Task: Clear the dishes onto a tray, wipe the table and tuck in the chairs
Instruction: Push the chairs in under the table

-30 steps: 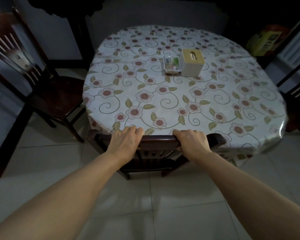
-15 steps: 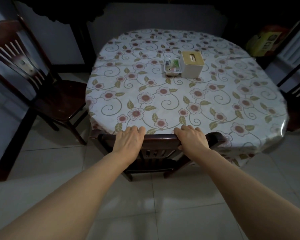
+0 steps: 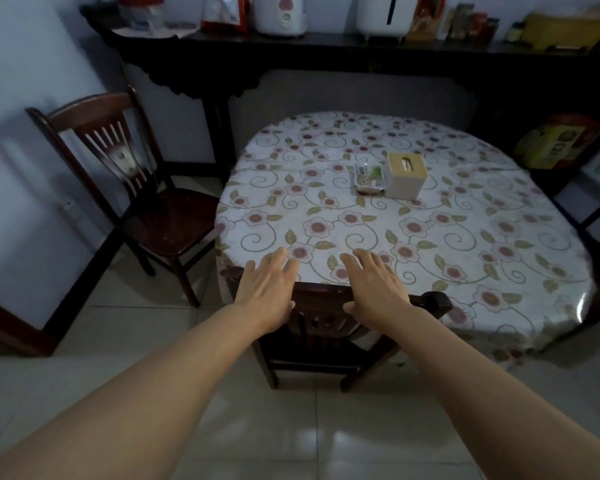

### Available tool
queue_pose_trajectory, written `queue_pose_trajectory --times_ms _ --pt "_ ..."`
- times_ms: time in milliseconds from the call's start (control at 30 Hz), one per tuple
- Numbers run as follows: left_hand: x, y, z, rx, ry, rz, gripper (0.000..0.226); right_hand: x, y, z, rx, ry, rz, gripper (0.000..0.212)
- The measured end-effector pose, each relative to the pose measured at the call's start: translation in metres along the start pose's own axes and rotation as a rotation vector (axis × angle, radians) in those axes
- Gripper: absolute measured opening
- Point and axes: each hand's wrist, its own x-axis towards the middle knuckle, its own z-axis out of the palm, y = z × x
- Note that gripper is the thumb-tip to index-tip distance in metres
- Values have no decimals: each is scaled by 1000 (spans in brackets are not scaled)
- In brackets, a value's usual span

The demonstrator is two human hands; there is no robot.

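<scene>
Tabletop (image 3: 430, 258): tissue box (image 3: 405, 174), snack pack (image 3: 370, 177)

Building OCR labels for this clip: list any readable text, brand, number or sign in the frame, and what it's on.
No text can be read in this frame.
Small packet beside the tissue box: dark print on top, too blurred to read.
Yellow box at right: print too blurred.
White appliances and packages on the sideboard: markings only, illegible.
</scene>
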Motion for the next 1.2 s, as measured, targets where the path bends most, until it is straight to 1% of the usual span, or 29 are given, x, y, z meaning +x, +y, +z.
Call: queue_pose_trajectory --times_ms 267,333,433,633,867,1033,1200 --pt "-26 -48 -51 -26 113 -60 63 1 -52 -43 -18 66 -44 72" --pt "-29 -64 -60 -20 128 -62 66 6 -70 -50 -37 87 -47 69" --pt "-32 -92 -71 -47 169 -41 60 17 -101 -58 -51 107 -31 67" --pt "-41 -189 -88 -44 203 16 63 52 -188 -68 -42 156 31 72" --pt "-48 -315 -91 -29 183 -28 74 108 -291 -64 1 135 33 69" --pt "-27 -392 -85 -22 157 -70 81 175 -349 -59 -1 106 1 70" --pt "18 -466 -80 -7 153 -115 80 265 -386 -51 35 126 -19 73"
